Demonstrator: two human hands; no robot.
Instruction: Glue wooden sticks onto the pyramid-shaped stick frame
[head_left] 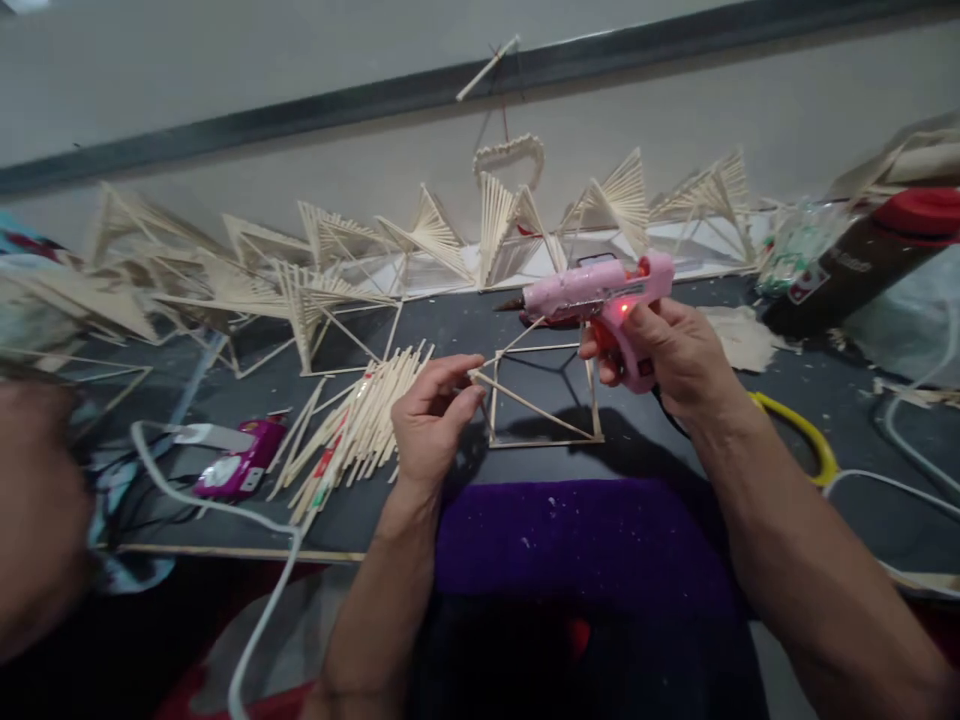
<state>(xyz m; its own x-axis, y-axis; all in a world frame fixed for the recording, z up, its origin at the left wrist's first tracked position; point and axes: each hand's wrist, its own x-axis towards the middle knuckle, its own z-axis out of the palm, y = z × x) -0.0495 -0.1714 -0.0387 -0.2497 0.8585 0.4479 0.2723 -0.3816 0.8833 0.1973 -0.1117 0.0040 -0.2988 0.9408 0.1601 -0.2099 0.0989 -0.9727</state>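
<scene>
My right hand [679, 350] is wrapped round the handle of a pink hot glue gun [574, 288], its red light lit. The gun's dark nozzle points left, above a small frame of thin wooden sticks [544, 412]. My left hand [431, 415] pinches the raised corner where the frame's slanted sticks meet, thumb and forefinger close together. The frame's square base rests on the dark table, in front of my body. Just left of my left hand lies a heap of loose wooden sticks [375, 425].
Several fanned stick structures [431, 235] line the wall side. A purple device [244, 460] with a white cable [262, 520] lies left. Yellow-handled scissors [814, 440] and a dark red-topped cylinder [847, 265] are right. Part of another person [37, 510] blurs at the left edge.
</scene>
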